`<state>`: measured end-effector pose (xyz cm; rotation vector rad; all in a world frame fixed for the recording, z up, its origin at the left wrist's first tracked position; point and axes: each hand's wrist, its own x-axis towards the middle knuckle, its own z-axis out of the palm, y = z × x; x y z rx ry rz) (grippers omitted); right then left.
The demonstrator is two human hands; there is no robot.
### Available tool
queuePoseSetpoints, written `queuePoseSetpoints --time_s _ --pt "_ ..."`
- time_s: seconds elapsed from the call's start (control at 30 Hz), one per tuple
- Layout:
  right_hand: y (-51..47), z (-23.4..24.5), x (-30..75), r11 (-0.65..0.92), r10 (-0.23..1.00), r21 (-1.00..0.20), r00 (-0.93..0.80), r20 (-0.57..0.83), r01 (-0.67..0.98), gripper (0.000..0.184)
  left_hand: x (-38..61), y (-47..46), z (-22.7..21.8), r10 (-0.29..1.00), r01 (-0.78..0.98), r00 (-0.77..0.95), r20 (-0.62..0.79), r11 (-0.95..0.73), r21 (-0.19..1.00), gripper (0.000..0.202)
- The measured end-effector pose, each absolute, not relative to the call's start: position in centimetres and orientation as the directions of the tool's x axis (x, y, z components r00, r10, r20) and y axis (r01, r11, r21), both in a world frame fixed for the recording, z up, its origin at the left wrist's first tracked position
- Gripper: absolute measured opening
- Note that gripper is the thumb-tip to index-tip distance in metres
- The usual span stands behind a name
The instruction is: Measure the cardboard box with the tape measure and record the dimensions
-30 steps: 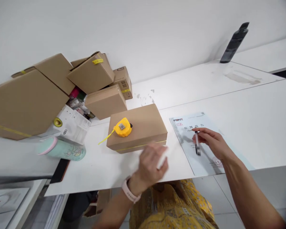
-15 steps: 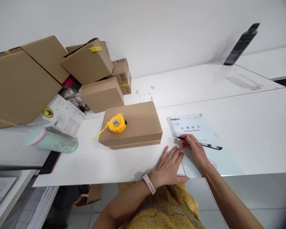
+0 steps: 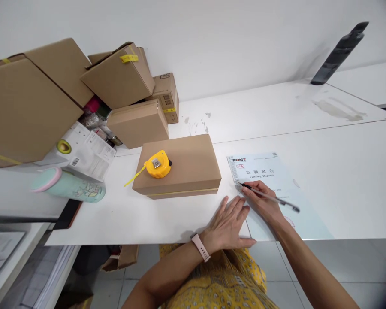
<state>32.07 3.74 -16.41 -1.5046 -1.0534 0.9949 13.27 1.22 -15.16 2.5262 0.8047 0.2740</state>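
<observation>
My right hand (image 3: pixel 263 202) grips a pen (image 3: pixel 281 201), its tip at the left edge of a pale blue testing report (image 3: pixel 296 214). Along that edge runs a narrow strip with fine markings, which looks like a clear ruler (image 3: pixel 233 169). Flat on the table, my left hand (image 3: pixel 229 223) has its fingers spread, the fingertips close to the report's left edge. A closed cardboard box (image 3: pixel 186 161) lies just beyond my left hand. On top of it rests a yellow tape measure (image 3: pixel 158 164) with a short length of tape out.
Several cardboard boxes (image 3: pixel 119 77) are piled at the back left. A mint green tumbler (image 3: pixel 73 186) lies tilted beside a white carton (image 3: pixel 90 150). At the back right a dark bottle (image 3: pixel 337 56) stands on the white table (image 3: pixel 357 184).
The pen's rear end has swung slightly downward in my right hand, its tip staying by the report's left edge. My left hand keeps its place. The view has shifted a little.
</observation>
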Motion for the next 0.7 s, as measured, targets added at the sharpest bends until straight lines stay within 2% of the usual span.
queuePoseSetpoints --time_s 0.17,0.27,0.37,0.47,0.57,0.7 --pt "3.49 -16.51 32.01 -0.115 0.942 -0.934 0.334 0.005 0.339 0.035 13.15 1.16 -14.98 0.589 0.512 0.807 0.042 -0.734 0.446 0.090" --pt "3.37 -16.94 31.94 -0.046 0.964 -0.953 0.262 0.035 0.299 0.036 13.13 1.18 -14.97 0.596 0.529 0.802 0.036 -0.738 0.420 0.089" --pt "3.26 -17.26 31.97 -0.042 0.961 -0.963 0.274 0.034 0.265 0.035 13.17 1.20 -15.06 0.600 0.536 0.799 0.037 -0.740 0.407 0.089" --pt "3.18 -17.21 32.02 -0.060 0.950 -0.941 0.309 0.048 0.332 0.031 13.19 1.23 -15.20 0.597 0.536 0.801 0.036 -0.744 0.398 0.089" --pt "3.20 -17.02 32.06 -0.026 0.955 -0.907 0.279 0.101 0.420 0.030 13.17 1.27 -15.31 0.596 0.538 0.802 0.040 -0.750 0.385 0.090" --pt "3.24 -17.16 32.12 -0.001 0.965 -0.889 0.232 0.118 0.458 0.027 13.17 1.23 -15.34 0.598 0.539 0.800 0.058 -0.757 0.370 0.088"
